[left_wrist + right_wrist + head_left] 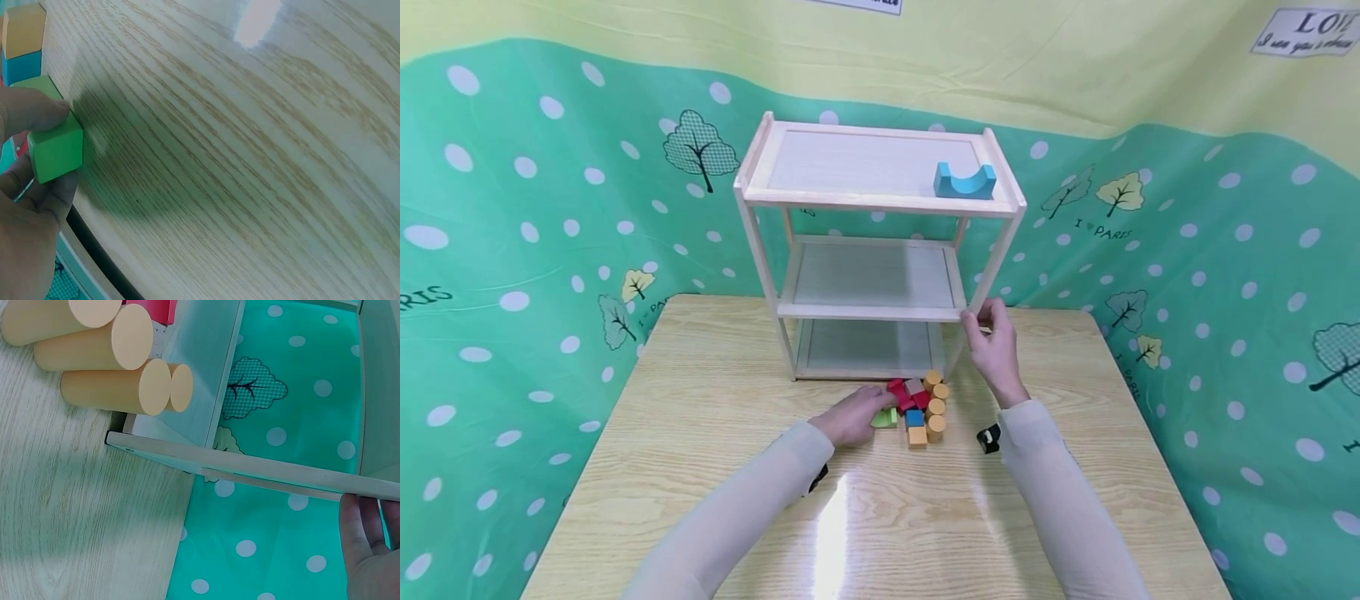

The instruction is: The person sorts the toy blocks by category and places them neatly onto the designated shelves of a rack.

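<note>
Head view: lower centre, the left hand (853,417) pinches a green block (887,419), cylinders (936,407) and cubes (914,419) beside it unshelved; right of centre, the right hand (997,348) grips the rack (880,201); farther up, only a blue arch block (966,190) sits shelved.

One block (57,150) is green, the cylinders (119,387) orange, the arch (965,191) blue, the cloth (490,250) teal (white-dotted) and yellow.

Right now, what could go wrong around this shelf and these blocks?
The left hand pinches the green block near upright orange cylinders, so a careless lift might knock one over. The right hand holds the shelf; a pull there could jolt the blue curved block resting on top.
</note>
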Tool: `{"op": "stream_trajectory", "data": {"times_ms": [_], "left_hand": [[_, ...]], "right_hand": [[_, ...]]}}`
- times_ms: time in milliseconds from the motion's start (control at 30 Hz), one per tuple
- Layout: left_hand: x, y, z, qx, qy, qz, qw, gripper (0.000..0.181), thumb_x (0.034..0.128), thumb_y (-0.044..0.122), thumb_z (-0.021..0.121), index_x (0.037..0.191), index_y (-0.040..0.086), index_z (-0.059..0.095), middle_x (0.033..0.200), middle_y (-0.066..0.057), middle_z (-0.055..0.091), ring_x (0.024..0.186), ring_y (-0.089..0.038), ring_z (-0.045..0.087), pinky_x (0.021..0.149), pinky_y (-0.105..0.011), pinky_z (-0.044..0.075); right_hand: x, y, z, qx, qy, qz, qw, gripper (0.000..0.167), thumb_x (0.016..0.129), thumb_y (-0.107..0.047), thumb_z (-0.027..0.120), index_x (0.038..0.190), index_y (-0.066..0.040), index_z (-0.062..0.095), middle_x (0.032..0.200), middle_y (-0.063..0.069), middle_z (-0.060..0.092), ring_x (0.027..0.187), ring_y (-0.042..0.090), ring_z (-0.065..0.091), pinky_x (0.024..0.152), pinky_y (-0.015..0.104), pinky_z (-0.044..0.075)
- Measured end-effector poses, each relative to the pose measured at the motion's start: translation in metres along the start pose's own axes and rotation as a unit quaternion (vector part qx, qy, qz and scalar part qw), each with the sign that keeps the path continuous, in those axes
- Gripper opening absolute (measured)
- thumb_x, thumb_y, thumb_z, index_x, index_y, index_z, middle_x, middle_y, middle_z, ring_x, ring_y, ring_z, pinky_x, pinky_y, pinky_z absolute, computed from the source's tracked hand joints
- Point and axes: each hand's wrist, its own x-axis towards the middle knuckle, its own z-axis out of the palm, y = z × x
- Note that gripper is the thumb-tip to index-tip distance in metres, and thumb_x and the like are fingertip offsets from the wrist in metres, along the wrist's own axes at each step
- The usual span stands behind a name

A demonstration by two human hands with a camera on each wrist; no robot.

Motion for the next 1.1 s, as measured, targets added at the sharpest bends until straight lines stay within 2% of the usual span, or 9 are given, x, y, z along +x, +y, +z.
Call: {"op": "stream_trajectory", "data": {"times_ms": [300,467,667,900,1100], "left_hand": [[-0.003,-0.003,0.000,0.011,-0.005,0.005,0.9999,0.084,0.0689,-0.016,0.056,0.141,0.025,0.046,0.128,-0.001,0.051,0.120,-0.021,0.048,0.102,-0.036,0.041],[-0.004,-0.003,0.000,0.005,-0.006,0.009,0.9999,0.086,0.0674,-0.016,0.056,0.141,0.025,0.046,0.121,0.001,0.053,0.111,-0.017,0.050,0.098,-0.034,0.044],[-0.004,-0.003,-0.001,-0.005,-0.003,0.015,0.9999,0.082,0.0650,-0.017,0.055,0.136,0.023,0.050,0.117,0.002,0.053,0.108,-0.015,0.050,0.097,-0.034,0.044],[-0.004,-0.003,0.001,-0.010,0.000,0.010,0.9999,0.076,0.0655,-0.015,0.057,0.131,0.024,0.053,0.115,0.003,0.053,0.110,-0.016,0.049,0.097,-0.033,0.044],[-0.005,-0.001,0.002,-0.029,0.000,-0.002,0.9996,0.076,0.0649,-0.015,0.060,0.130,0.023,0.053,0.116,0.002,0.053,0.110,-0.017,0.050,0.096,-0.034,0.045]], "right_hand": [[0.000,0.000,0.000,0.003,0.002,-0.006,1.0000,0.018,0.095,-0.005,0.054,0.105,0.008,0.049,0.093,0.018,0.053,0.089,0.025,0.055,0.074,0.032,0.051],[0.000,0.001,0.000,0.000,0.004,-0.011,0.9999,0.018,0.095,-0.005,0.054,0.105,0.008,0.049,0.093,0.018,0.053,0.089,0.025,0.055,0.073,0.030,0.050],[0.000,0.002,0.000,0.000,0.003,-0.012,0.9999,0.018,0.095,-0.006,0.054,0.105,0.007,0.049,0.093,0.018,0.053,0.089,0.024,0.055,0.072,0.029,0.051],[0.010,0.040,0.004,-0.009,0.010,-0.005,0.9999,0.024,0.097,-0.021,0.055,0.108,-0.001,0.050,0.096,0.012,0.053,0.091,0.022,0.055,0.075,0.035,0.052],[0.008,0.040,0.004,-0.011,0.011,0.001,0.9999,0.023,0.096,-0.025,0.055,0.107,-0.005,0.049,0.095,0.009,0.053,0.091,0.021,0.055,0.076,0.038,0.053]]}}
